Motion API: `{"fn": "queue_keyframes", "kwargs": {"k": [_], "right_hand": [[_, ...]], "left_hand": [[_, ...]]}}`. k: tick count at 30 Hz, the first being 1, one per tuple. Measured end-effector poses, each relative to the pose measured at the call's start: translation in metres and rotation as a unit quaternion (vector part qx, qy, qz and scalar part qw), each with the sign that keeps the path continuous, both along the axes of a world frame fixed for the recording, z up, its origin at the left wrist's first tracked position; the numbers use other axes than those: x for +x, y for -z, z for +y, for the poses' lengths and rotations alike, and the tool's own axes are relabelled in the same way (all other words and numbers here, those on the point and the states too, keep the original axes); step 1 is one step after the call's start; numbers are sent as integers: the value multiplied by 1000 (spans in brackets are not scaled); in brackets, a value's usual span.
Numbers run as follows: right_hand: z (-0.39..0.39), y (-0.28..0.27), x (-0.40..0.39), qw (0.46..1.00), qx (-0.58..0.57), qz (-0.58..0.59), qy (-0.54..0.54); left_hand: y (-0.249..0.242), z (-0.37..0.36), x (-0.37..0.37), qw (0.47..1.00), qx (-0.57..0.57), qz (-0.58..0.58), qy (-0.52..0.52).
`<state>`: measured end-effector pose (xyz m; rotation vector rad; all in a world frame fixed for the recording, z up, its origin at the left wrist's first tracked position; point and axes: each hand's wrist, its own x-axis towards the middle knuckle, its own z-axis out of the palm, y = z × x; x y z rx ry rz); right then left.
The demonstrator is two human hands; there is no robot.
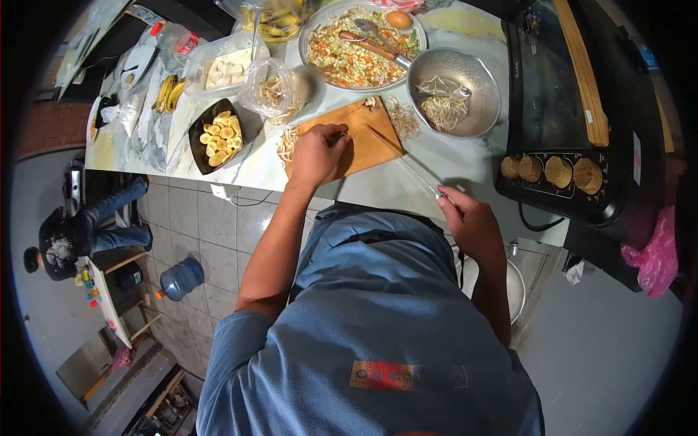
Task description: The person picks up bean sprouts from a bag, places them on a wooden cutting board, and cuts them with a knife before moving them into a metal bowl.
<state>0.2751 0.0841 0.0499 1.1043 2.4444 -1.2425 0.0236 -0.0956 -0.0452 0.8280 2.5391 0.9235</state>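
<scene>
My right hand grips the handle of a long thin knife, its blade slanting over the right part of the wooden cutting board. Over the left part of the board, my left hand is closed with the fingertips pinched together; what lies between them is too small to make out. Bean sprouts lie along the board's left edge, and more loose sprouts lie to its right. A dark scrap sits at the board's far edge. Behind, a hammered metal saucepan contains bean sprouts.
A round tray of chopped vegetables bears an egg and a ladle. Leftward are a bag of sprouts, a tub of white pieces, and a black bowl of sliced bananas. An oven stands right. A person is beyond.
</scene>
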Motion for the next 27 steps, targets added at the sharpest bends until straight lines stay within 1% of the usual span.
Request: {"fn": "queue_keyframes", "kwargs": {"k": [2,4,5,7,10,12,15,20,22,24,27], "right_hand": [[-3,1,-1,1000,4,3,-4],[-7,7,0,999,-42,22,8],[-9,10,0,999,-42,22,8],[-12,13,0,997,-34,56,-26],[-17,11,-3,997,-33,61,-35],[-20,11,-5,997,-33,67,-32],[-24,7,-7,997,-32,66,-22],[-30,2,-8,997,-37,62,-1],[-31,1,-8,998,-34,44,-2],[-32,1,-7,998,-34,51,-4],[-35,3,-6,998,-31,62,-6]], "left_hand": [[0,-1,1,1000,10,-13,-5],[-3,-3,1,999,19,-24,-11],[-5,-2,2,999,10,-36,-20],[-6,-2,4,998,1,-48,-30],[-5,-1,6,999,1,-18,-31],[-3,-1,9,998,32,0,-59],[-3,0,11,995,48,-17,-80],[-2,1,14,992,44,-2,-117],[-2,1,15,991,39,2,-126],[-2,1,17,990,33,27,-137],[-2,0,19,989,36,27,-141]]}}
